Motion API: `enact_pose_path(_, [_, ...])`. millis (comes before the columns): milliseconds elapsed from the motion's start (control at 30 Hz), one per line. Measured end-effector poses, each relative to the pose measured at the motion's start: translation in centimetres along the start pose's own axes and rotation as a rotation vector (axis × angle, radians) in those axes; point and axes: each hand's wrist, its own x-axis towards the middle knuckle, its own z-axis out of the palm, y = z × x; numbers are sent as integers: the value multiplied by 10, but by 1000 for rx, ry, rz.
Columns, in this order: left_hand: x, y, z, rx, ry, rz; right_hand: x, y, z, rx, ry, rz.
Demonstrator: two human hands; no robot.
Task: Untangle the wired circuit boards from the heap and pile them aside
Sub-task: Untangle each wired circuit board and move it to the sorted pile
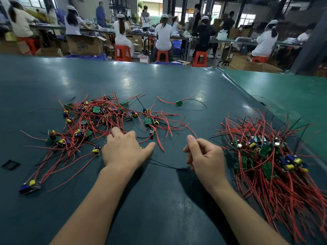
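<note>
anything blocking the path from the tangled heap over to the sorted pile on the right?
Nothing visible. Between the heap and the sorted pile lies bare green mat, apart from the right hand, which pinches a red wire. The left hand rests at the heap's near edge.

On the bench (pixel 159 200), the tangled heap (pixel 99 119) lies left, the sorted pile (pixel 269 156) near the right edge, one wired board (pixel 179 103) behind and between them.

No text can be read with certainty: the blue print on the cardboard box (pixel 84 45) beyond the table is too blurred to make out
</note>
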Motion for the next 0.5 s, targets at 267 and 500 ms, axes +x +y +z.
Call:
enact_pose_path(267, [-2, 4, 0, 70, 3, 58, 2, 0, -3, -30, -8, -20])
enact_pose_path(500, [-6, 6, -4, -570, 271, 474, 3, 1, -4, -67, -33, -26])
